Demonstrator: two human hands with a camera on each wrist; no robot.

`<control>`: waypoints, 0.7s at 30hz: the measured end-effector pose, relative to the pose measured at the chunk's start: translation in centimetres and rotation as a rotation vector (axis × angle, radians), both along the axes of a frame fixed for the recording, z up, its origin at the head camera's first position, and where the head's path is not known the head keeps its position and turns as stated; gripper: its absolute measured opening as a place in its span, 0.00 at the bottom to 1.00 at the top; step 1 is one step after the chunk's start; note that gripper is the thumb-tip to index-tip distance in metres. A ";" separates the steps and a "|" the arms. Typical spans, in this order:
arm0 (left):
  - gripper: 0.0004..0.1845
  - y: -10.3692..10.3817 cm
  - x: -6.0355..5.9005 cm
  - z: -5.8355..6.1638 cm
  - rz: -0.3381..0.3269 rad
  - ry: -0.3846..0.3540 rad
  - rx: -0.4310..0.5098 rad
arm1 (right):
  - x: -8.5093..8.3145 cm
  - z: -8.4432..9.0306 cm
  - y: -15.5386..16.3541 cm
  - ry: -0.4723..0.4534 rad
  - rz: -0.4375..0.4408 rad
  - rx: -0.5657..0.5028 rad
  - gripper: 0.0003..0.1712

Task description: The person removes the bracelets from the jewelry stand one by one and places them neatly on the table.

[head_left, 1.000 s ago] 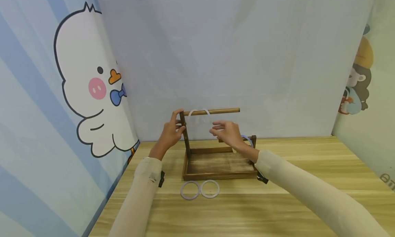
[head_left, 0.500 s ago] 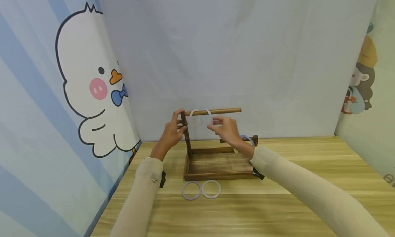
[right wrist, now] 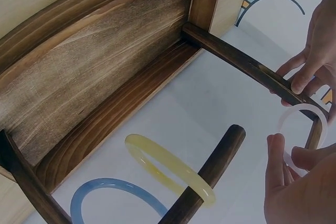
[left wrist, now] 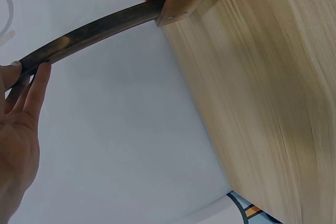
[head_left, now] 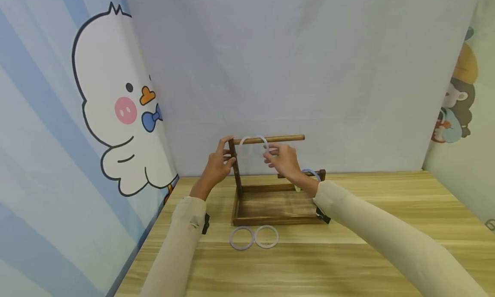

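Pale fabric backdrop all around from where I'm watching, with a cartoon white duck print (head_left: 116, 108) on the left panel and a light wooden tabletop (head_left: 348, 254) underneath. Sitting on it is a dark brown wooden rack with a tray base (head_left: 270, 209), an upright post (head_left: 234, 172) on its left side and a light round top rod (head_left: 278, 139) sticking out to the right.

The left hand (head_left: 218, 166) is gripping that upright post near the top, fingers and thumb wrapping around it; the left wrist view is showing the fingertips (left wrist: 37, 80) pressing on the dark wood. The right hand (head_left: 284, 159) is pinching a translucent white plastic ring (head_left: 264, 145) that's hanging on the top rod, just right of the post. From the right wrist view I'm seeing thumb and fingers closing on that ring's rim. A second whitish ring (head_left: 245, 145) is hanging on the same rod beside it, nearer the post.

Lower down, a short dark peg (right wrist: 210, 174) is carrying a translucent yellow ring (right wrist: 168, 169), and a translucent blue ring (right wrist: 113, 198) is sitting right next to it, though I can't tell if it's threaded on too.

On the table just in front of the tray, a pale lilac ring (head_left: 241, 238) and a white ring (head_left: 266, 237) are lying flat, touching each other.
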State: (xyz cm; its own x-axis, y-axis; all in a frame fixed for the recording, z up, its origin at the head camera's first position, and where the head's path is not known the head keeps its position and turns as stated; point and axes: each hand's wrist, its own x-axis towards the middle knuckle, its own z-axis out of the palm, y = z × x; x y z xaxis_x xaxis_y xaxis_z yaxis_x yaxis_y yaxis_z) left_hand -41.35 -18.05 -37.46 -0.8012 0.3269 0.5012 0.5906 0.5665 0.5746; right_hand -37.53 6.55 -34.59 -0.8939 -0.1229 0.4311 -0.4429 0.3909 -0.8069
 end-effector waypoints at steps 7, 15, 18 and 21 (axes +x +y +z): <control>0.40 0.0 0.0 0.0 -0.008 -0.004 0.005 | -0.2 -0.1 0.3 -0.021 0.021 -0.011 0.17; 0.40 0.3 -0.2 0.4 -0.003 0.017 0.005 | -0.5 0.1 1.1 -0.043 0.021 0.001 0.19; 0.40 0.2 -0.2 0.3 0.002 0.007 0.009 | -0.5 0.0 1.3 -0.055 0.037 0.008 0.20; 0.40 0.2 -0.1 0.1 0.007 -0.008 0.006 | -0.5 -0.2 1.5 -0.058 0.049 0.020 0.20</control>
State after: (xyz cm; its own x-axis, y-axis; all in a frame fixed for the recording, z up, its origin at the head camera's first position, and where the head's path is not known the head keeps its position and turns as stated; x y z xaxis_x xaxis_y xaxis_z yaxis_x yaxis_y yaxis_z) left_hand -41.44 -17.87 -37.38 -0.8075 0.3181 0.4967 0.5819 0.5674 0.5827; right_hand -38.00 8.03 -34.82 -0.9099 -0.1750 0.3761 -0.4148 0.3864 -0.8238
